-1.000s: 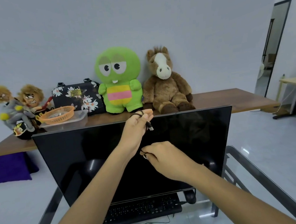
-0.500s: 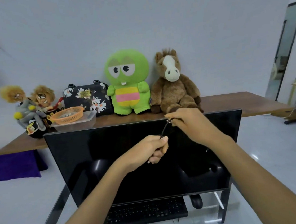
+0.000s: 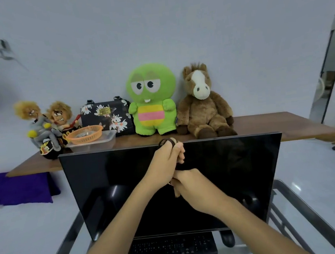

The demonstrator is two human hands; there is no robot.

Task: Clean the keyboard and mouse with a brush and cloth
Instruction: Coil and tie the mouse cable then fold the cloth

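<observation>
While the left hand grips coiled black cable, the right hand pinches its lower end.

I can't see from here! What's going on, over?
Left hand and right hand both closed on thin black cable. Black keyboard untouched. Black monitor between.

The monitor is hiding the back edge of the keyboard and the top of the mouse. At six o'clock the frame edge is cropping both forearms. The right hand is covering the dark cable below the left hand.
</observation>
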